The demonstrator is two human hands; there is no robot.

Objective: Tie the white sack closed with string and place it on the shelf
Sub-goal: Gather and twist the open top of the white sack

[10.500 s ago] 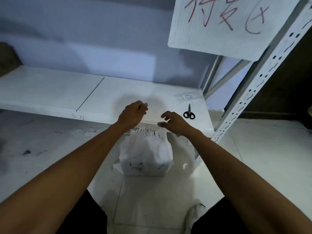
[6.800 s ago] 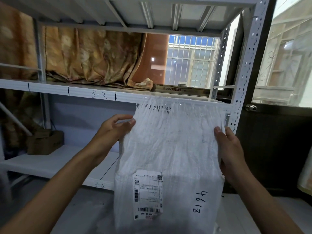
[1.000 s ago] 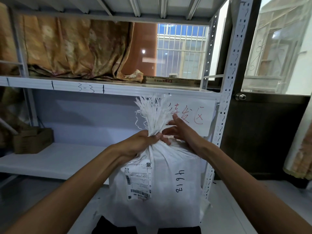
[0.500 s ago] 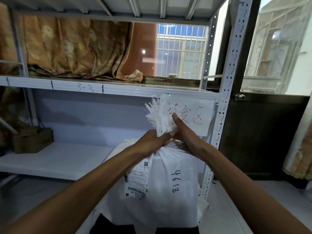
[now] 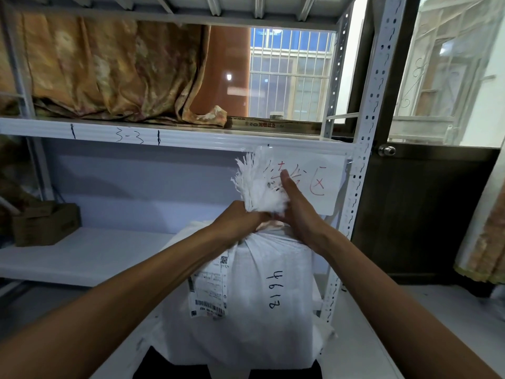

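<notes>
The white woven sack [image 5: 262, 310] stands upright in front of me, with a shipping label and the handwritten number 4613 on its face. Its frayed mouth [image 5: 258, 184] is bunched into a tuft above the neck. My left hand [image 5: 240, 217] is clenched around the neck from the left. My right hand [image 5: 297, 212] presses against the neck from the right, thumb up along the tuft. No string shows clearly between my fingers. The white metal shelf [image 5: 82, 258] lies behind the sack.
A cardboard box [image 5: 46, 224] sits at the left of the lower shelf. An upper shelf board marked 3-3 [image 5: 128, 135] carries a draped orange cloth [image 5: 109, 72]. A perforated upright post [image 5: 355, 187] and a paper sign with red writing [image 5: 317, 181] stand on the right, and a dark door [image 5: 426, 209] beyond.
Both hands have tightened on the neck and the frayed tuft has been squeezed shorter and tilted right. The sack has settled slightly lower.
</notes>
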